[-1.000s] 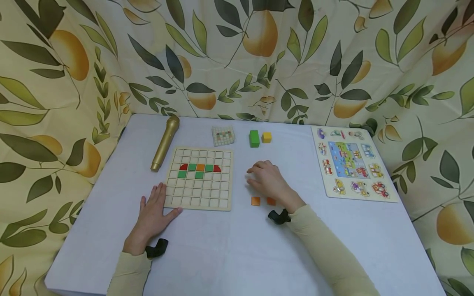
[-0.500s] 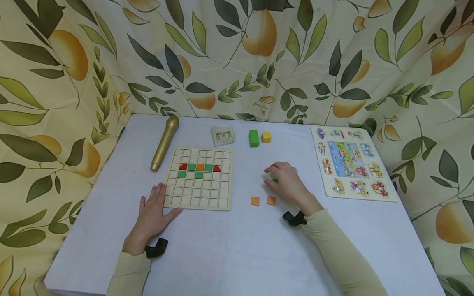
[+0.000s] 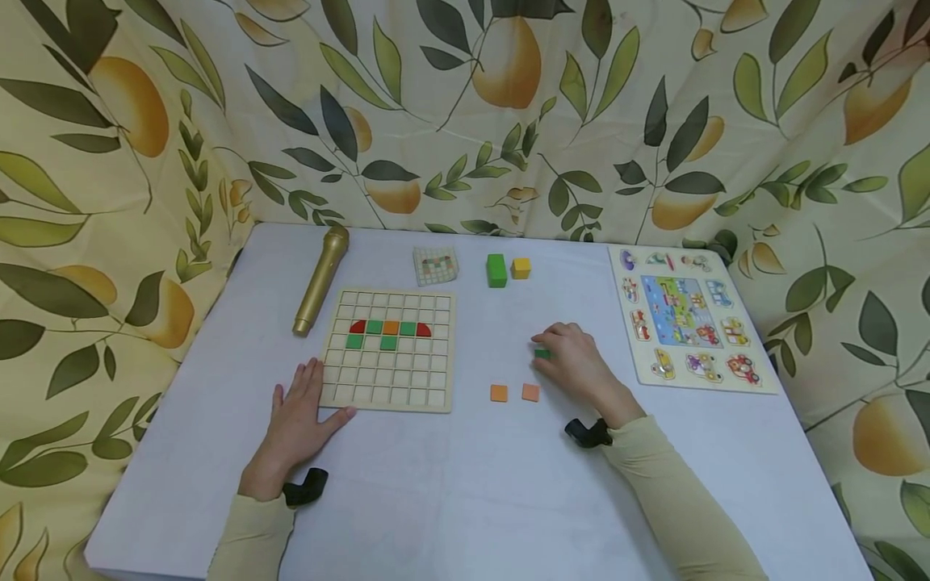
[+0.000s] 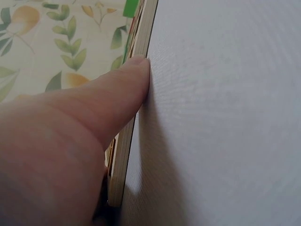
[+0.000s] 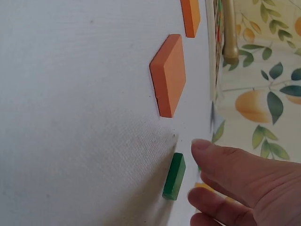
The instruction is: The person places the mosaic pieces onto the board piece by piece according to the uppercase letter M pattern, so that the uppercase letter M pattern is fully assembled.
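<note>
My left hand (image 3: 294, 428) lies with fingers spread along the lower left corner of a wooden grid board (image 3: 392, 395). In the left wrist view its thumb (image 4: 117, 87) touches the board's edge. Red, green and orange pieces, among them an orange tile (image 3: 391, 328), sit in the grid's upper squares. Right of the board, my right hand (image 3: 577, 367) is held over a small green tile (image 3: 542, 353). The right wrist view shows that green tile (image 5: 174, 176) on the cloth, with thumb and fingertips apart from it. Two orange tiles (image 3: 499, 393) lie nearer the front.
Behind the board lie a gold microphone (image 3: 320, 282) and a small pattern card (image 3: 436, 266). A green block (image 3: 496, 271) and a yellow cube (image 3: 521, 269) stand at the back. To the right is a picture puzzle board (image 3: 632, 355). Patterned fabric (image 3: 465, 145) hangs around the table.
My right hand has moved right, away from the grid board. The green tile and both orange tiles now show beside it. My left hand stays in place.
</note>
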`<action>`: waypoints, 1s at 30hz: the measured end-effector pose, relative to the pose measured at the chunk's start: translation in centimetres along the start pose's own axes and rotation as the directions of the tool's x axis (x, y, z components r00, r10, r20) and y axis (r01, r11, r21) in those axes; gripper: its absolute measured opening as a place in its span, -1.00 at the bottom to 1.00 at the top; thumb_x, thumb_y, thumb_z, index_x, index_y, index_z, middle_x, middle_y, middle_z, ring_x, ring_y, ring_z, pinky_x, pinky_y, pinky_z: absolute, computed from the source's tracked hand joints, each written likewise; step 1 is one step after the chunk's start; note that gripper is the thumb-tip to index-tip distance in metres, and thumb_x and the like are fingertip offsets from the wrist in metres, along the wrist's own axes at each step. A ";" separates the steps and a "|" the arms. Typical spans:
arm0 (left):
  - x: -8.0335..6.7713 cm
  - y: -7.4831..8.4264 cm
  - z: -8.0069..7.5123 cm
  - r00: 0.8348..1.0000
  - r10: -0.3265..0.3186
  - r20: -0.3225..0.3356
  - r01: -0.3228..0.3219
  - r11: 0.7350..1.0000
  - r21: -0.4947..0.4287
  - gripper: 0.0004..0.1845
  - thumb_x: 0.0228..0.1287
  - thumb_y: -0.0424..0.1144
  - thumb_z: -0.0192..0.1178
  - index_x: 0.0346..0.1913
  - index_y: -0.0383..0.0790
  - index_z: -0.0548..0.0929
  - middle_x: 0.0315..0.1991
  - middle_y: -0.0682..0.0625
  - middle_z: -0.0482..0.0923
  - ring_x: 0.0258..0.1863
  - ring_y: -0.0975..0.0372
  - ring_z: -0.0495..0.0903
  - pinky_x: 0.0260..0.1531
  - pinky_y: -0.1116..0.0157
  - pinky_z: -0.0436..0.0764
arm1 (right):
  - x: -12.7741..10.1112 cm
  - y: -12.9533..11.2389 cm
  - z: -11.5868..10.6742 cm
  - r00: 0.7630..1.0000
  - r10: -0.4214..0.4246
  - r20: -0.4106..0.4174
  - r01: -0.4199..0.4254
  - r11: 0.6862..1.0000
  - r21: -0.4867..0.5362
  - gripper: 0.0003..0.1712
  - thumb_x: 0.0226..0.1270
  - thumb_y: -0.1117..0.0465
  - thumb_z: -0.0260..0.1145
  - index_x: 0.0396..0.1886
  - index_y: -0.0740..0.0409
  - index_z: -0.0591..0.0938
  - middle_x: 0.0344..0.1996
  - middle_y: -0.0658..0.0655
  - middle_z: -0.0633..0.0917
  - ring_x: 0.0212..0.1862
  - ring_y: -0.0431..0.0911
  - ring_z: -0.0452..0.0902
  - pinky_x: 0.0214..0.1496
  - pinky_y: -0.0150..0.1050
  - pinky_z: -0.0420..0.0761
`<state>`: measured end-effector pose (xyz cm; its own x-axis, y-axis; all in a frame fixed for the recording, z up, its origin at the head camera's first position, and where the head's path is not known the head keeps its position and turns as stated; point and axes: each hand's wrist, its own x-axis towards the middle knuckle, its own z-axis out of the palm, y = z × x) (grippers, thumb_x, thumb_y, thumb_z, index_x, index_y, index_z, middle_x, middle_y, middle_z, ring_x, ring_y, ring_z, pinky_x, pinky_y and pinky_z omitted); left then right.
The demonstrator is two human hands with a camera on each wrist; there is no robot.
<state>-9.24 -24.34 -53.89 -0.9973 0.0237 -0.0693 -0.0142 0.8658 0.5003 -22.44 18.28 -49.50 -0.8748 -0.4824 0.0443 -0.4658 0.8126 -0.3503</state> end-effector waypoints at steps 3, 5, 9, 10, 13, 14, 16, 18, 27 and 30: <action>0.0 0.0 -0.1 1.000 0.003 -0.004 -0.003 1.000 0.000 0.08 0.26 0.15 0.27 0.49 -0.52 -0.07 0.51 -0.36 -0.16 0.49 -0.14 -0.24 0.32 -0.22 -0.35 | -0.1 0.1 0.1 1.000 0.008 0.009 -0.008 1.000 0.004 -0.57 0.16 0.20 0.50 0.03 0.26 0.69 -0.08 0.20 0.65 0.01 0.10 0.46 0.02 0.08 0.44; 0.0 0.0 -0.1 1.000 0.005 -0.005 -0.005 1.000 0.000 0.08 0.26 0.15 0.27 0.49 -0.52 -0.07 0.51 -0.36 -0.16 0.49 -0.15 -0.24 0.32 -0.22 -0.34 | -0.1 0.1 0.2 1.000 0.017 0.018 -0.017 1.000 0.009 -0.58 0.16 0.22 0.50 0.02 0.26 0.70 -0.09 0.20 0.65 0.00 0.11 0.46 0.01 0.07 0.45; 0.0 -0.1 0.0 1.000 0.008 -0.004 -0.008 1.000 0.002 0.08 0.25 0.15 0.26 0.49 -0.52 -0.07 0.51 -0.35 -0.16 0.49 -0.14 -0.24 0.32 -0.22 -0.34 | -0.2 0.2 0.4 0.999 0.034 0.033 -0.035 0.999 0.017 -0.61 0.16 0.29 0.49 0.00 0.27 0.70 -0.10 0.21 0.64 -0.01 0.12 0.46 -0.01 0.08 0.45; 0.0 -0.1 0.0 1.000 0.008 -0.003 -0.008 1.000 0.002 0.08 0.26 0.15 0.26 0.49 -0.51 -0.07 0.51 -0.35 -0.16 0.49 -0.14 -0.24 0.32 -0.22 -0.34 | -0.2 0.2 0.5 0.999 0.038 0.035 -0.039 0.999 0.016 -0.62 0.16 0.31 0.48 0.00 0.27 0.70 -0.10 0.21 0.64 -0.01 0.13 0.46 -0.01 0.07 0.45; 0.0 -0.1 0.1 1.000 0.007 -0.004 -0.007 1.000 0.002 0.08 0.26 0.15 0.26 0.49 -0.51 -0.07 0.51 -0.35 -0.16 0.49 -0.14 -0.25 0.32 -0.22 -0.35 | -0.2 0.2 0.6 0.999 0.040 0.030 -0.040 0.999 0.016 -0.65 0.17 0.35 0.46 -0.01 0.28 0.70 -0.10 0.22 0.63 -0.01 0.14 0.46 -0.01 0.08 0.45; 0.0 -0.1 0.0 1.000 0.006 -0.004 -0.006 1.000 0.002 0.08 0.26 0.15 0.26 0.49 -0.51 -0.07 0.51 -0.35 -0.16 0.49 -0.14 -0.25 0.32 -0.22 -0.35 | -0.2 0.3 0.7 0.999 0.043 0.028 -0.043 0.999 0.017 -0.66 0.18 0.35 0.46 -0.02 0.28 0.70 -0.10 0.22 0.63 -0.01 0.13 0.46 0.00 0.08 0.45; 0.0 -0.1 0.0 1.000 0.005 -0.004 -0.005 1.000 0.000 0.08 0.26 0.15 0.26 0.49 -0.51 -0.07 0.51 -0.35 -0.16 0.49 -0.14 -0.25 0.32 -0.22 -0.36 | -0.2 0.3 0.7 0.999 0.046 0.024 -0.046 0.999 0.016 -0.67 0.18 0.35 0.46 -0.03 0.28 0.70 -0.10 0.22 0.63 -0.01 0.13 0.46 0.00 0.08 0.46; 0.0 0.0 0.0 1.000 0.003 -0.003 -0.003 1.000 0.001 0.08 0.26 0.14 0.27 0.49 -0.51 -0.07 0.51 -0.35 -0.16 0.49 -0.14 -0.25 0.32 -0.22 -0.36 | -0.1 0.2 0.8 0.999 0.050 0.021 -0.051 0.999 0.015 -0.69 0.19 0.35 0.45 -0.04 0.28 0.71 -0.10 0.21 0.63 -0.01 0.13 0.46 0.00 0.08 0.46; 0.0 0.1 -0.1 1.000 0.002 -0.006 -0.002 1.000 -0.001 0.07 0.25 0.13 0.28 0.48 -0.52 -0.06 0.51 -0.37 -0.16 0.49 -0.15 -0.24 0.32 -0.22 -0.35 | -0.1 0.1 1.1 0.999 0.049 -0.004 -0.049 0.999 0.017 -0.73 0.22 0.31 0.44 -0.06 0.23 0.70 -0.15 0.18 0.62 -0.05 0.11 0.47 -0.05 0.06 0.46; 0.0 0.1 0.0 1.000 0.003 -0.007 -0.003 1.000 0.001 0.07 0.25 0.12 0.28 0.48 -0.53 -0.06 0.51 -0.37 -0.15 0.49 -0.15 -0.24 0.32 -0.22 -0.35 | -0.1 0.0 1.2 0.999 0.039 -0.014 -0.038 0.999 0.031 -0.72 0.25 0.28 0.43 -0.04 0.20 0.68 -0.14 0.17 0.62 -0.05 0.11 0.47 -0.04 0.07 0.45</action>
<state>-9.25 -24.31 -53.83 -0.9978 0.0223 -0.0618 -0.0116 0.8660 0.5000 -22.21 17.93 -50.61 -0.8940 -0.4460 0.0435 -0.4276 0.8199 -0.3807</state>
